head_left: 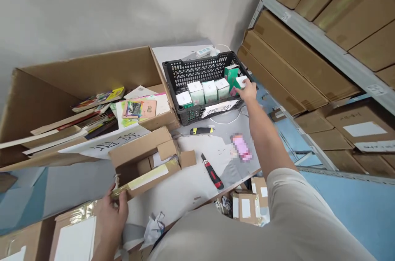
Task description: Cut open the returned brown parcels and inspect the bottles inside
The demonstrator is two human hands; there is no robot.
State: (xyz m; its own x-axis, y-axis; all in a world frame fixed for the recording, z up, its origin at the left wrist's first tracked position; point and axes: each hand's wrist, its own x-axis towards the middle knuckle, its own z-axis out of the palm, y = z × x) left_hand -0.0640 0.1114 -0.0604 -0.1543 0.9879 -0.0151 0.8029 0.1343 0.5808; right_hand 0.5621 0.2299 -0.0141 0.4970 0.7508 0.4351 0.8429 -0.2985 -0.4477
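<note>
With its fingers around the top of a green-and-white box (240,82), my right hand (248,89) reaches into the right front of a black plastic crate (185,117). Several similar boxes (210,90) stand in a row along the crate's front, and a taller green box (231,73) stands behind the held one. My left hand (115,207) pinches the near edge of an open cardboard box (151,180), whose flaps stick up. Inside that box, a pale piece shows at the far end; the rest is dark.
A large carton (160,121) of books stands left of the crate. A yellow-black utility knife (202,130) and a red-black one (212,173) lie on the table (185,187). Shelves of cartons (296,75) rise at right. A power strip (203,52) lies behind the crate.
</note>
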